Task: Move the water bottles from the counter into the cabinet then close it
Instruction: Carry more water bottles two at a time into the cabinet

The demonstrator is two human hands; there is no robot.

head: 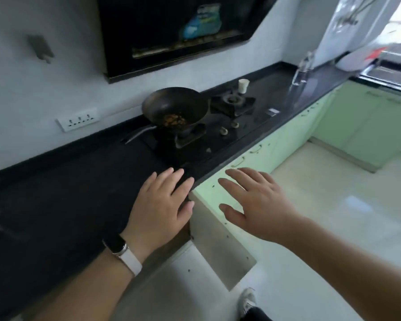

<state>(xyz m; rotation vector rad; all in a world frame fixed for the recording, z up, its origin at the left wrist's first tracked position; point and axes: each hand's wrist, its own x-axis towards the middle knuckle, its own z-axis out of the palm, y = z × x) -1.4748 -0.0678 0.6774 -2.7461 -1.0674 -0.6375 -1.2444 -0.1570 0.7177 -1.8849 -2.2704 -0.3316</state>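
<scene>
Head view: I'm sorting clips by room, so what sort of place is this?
Most likely a home kitchen: a dark round metal wok sits on a black glass gas hob, a black range hood hangs on the wall above, and pale green cabinet doors run under the black counter.

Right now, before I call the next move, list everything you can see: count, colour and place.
water bottle: at least 1 (blurred), clear, far end of the counter
counter: 1, black, along the wall
cabinet door: 1, green with pale inner face, swung open below the counter edge
stove: 1, black, set in the counter
wok: 1, black, on the nearer burner, food bits inside
cup: 1, white, behind the farther burner
socket strip: 1, white, on the wall
range hood: 1, black, above the stove
left hand: fingers straight, over the counter edge
right hand: fingers straight, beside the open door
</scene>
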